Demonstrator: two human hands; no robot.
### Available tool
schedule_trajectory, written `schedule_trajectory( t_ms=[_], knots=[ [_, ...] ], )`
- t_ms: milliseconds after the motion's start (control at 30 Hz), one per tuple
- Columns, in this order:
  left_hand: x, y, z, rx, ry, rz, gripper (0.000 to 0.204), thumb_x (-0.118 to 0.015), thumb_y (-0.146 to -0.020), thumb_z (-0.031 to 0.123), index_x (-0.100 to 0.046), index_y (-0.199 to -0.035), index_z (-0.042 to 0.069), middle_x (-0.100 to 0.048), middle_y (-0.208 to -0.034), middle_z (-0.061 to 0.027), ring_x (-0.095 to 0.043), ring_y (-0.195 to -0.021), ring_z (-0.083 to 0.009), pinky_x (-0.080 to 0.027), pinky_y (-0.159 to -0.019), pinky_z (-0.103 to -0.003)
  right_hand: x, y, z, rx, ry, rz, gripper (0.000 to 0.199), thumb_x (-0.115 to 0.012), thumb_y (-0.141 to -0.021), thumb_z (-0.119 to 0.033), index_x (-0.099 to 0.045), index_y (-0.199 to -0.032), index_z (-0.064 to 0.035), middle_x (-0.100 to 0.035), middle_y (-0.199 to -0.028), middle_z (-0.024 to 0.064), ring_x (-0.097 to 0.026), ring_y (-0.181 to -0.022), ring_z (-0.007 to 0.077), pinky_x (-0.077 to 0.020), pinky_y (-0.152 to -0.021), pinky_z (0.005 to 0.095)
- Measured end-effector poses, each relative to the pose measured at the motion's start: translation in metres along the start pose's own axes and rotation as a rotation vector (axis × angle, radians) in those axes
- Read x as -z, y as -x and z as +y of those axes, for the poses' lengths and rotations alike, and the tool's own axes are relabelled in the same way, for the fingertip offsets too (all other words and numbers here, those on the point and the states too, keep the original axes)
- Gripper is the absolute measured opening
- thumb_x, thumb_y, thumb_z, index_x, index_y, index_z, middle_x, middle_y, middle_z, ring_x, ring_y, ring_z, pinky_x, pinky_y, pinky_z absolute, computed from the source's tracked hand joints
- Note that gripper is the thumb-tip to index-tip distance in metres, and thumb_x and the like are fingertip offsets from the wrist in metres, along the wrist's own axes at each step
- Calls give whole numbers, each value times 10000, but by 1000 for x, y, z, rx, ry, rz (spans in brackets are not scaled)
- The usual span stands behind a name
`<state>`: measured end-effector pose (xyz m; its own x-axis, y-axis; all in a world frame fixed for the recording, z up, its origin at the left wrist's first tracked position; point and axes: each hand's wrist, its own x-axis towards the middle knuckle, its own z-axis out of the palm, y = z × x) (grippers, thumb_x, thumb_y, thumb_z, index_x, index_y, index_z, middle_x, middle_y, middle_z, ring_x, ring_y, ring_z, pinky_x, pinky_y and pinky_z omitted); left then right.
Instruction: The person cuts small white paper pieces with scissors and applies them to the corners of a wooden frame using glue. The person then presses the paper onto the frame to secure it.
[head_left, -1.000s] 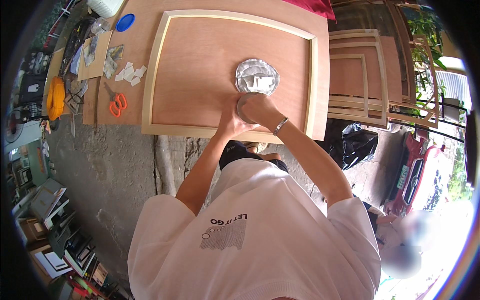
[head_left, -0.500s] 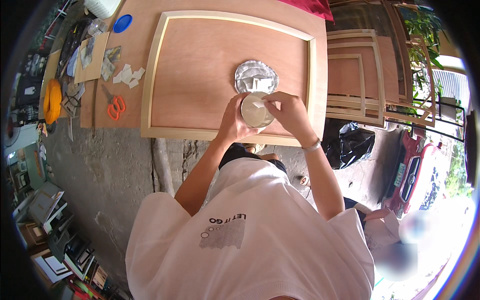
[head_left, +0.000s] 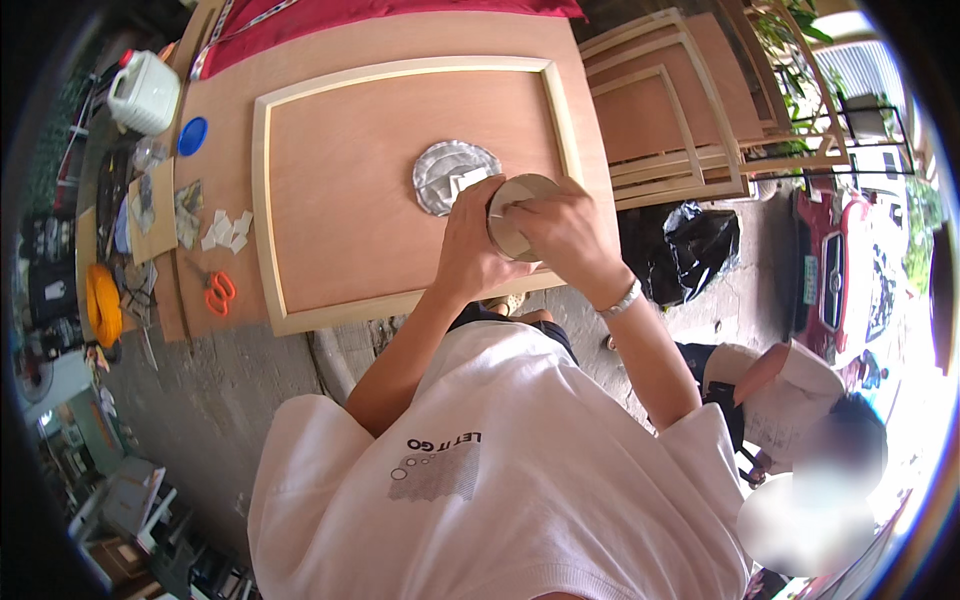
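Both my hands hold a round tin can (head_left: 515,212) over the near edge of a framed plywood panel (head_left: 380,190). My left hand (head_left: 472,245) grips the can's side from the left. My right hand (head_left: 562,232) wraps it from the right, fingers over its rim. The can's pale inside faces the camera. Just beyond it a crumpled silver foil lid (head_left: 452,175) lies flat on the panel. The panel has a light wooden frame around a reddish-brown board.
Orange scissors (head_left: 219,292) and small paper scraps (head_left: 225,230) lie left of the panel. A white jug (head_left: 145,92) and blue lid (head_left: 192,136) sit far left. More framed panels (head_left: 670,120) stack at right. A black bag (head_left: 680,250) and another person (head_left: 800,400) are on the ground right.
My hands have lifted the can off the panel and tilted it, its open inside now showing. The foil lid stays where it lay.
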<state>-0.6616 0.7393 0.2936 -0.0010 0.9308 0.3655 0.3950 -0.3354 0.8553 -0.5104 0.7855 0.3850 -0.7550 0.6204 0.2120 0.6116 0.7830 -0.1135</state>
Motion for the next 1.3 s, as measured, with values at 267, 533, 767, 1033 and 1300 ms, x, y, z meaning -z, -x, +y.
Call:
schedule_trajectory(
  t_ms=[267, 533, 767, 1033, 1300],
  knots=[
    [-6, -3, 7, -18, 96, -5, 1174, -997, -453, 149, -394, -1454, 41, -520, -1372, -187, -500, -1268, -398, -425, -1085, -473, 10, -1, 1, -5, 129, -57, 57, -741, -700, -152, -685, -696, -156, -677, -643, 14, -672, -677, 197, -487, -833, 344],
    [-6, -5, 12, -66, 29, -10, 1153, -1005, -439, 92, -407, -1424, 30, -506, -1351, -170, -527, -1255, -362, -462, -1062, -450, 4, 4, 3, -3, 158, -123, 72, -754, -695, -166, -700, -733, -194, -683, -674, -5, -671, -695, 183, -472, -809, 348],
    [2, -4, 8, -63, -5, 8, 1093, -1003, -481, 110, -426, -1406, 26, -528, -1324, -175, -551, -1215, -370, -479, -1035, -458, 26, 6, 3, -207, -81, 35, 56, -762, -760, -178, -732, -803, -156, -701, -718, -1, -682, -713, 197, -473, -818, 346],
    [3, -16, 17, -81, -14, 36, 1071, -981, -538, 186, -396, -1419, 15, -538, -1326, -200, -533, -1230, -395, -451, -1051, -491, 30, 27, 17, -664, -941, 209, 161, -718, -923, -58, -748, -1072, -7, -710, -819, -13, -532, -671, 11, -424, -555, 227],
    [0, -24, 22, -82, -5, 13, 1076, -986, -533, 196, -399, -1417, 19, -534, -1322, -198, -531, -1216, -397, -452, -1045, -489, 40, 28, 15, -698, -1076, 352, 121, -737, -907, -72, -753, -1026, -55, -731, -831, 10, -592, -663, 60, -459, -657, 238]
  ],
)
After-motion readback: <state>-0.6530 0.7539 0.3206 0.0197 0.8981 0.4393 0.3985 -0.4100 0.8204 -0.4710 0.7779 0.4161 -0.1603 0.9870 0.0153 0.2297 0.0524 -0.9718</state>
